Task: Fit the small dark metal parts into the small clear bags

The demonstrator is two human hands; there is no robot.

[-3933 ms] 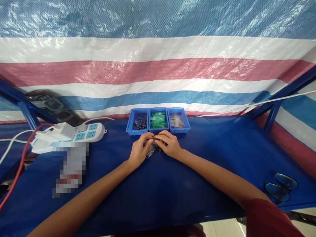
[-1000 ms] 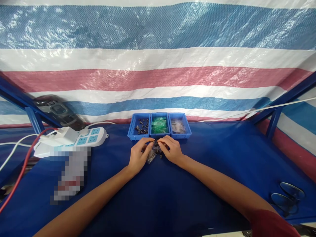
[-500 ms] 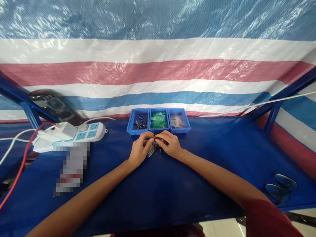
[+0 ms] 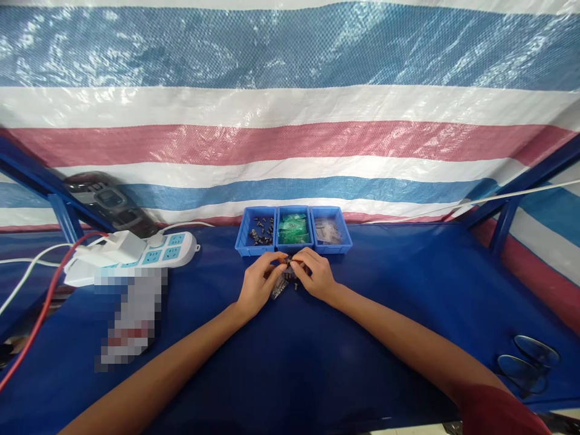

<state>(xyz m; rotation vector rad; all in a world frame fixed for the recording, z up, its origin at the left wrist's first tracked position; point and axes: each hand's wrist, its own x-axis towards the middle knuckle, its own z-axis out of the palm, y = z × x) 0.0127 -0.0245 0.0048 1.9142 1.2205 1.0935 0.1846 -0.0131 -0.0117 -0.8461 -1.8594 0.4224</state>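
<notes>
My left hand (image 4: 258, 283) and my right hand (image 4: 319, 279) meet fingertip to fingertip in front of three small blue bins. Thumb and fingers of both are pinched on one tiny dark piece (image 4: 289, 261), perhaps a screw; its shape is mostly hidden. Just below the fingers, a small clear plastic bag (image 4: 280, 288) lies on the blue table, partly covered by my left hand. A loose screw (image 4: 296, 286) lies beside it, near my right fingers. Other small dark bits show between the hands, too small to tell apart.
The left bin (image 4: 243, 246) holds dark screws, the middle bin (image 4: 294, 248) green packets, the right bin (image 4: 339, 248) small clear bags. A power strip (image 4: 185, 248) with plugs and cables stands left, by a blurred-out item (image 4: 140, 308). Glasses (image 4: 521, 365) lie right; striped sheeting (image 4: 290, 142) hangs behind.
The view has shifted a little, so the scene sits slightly lower and further right. Both hands stay pinched together at the same spot before the bins, with only small finger movement.
</notes>
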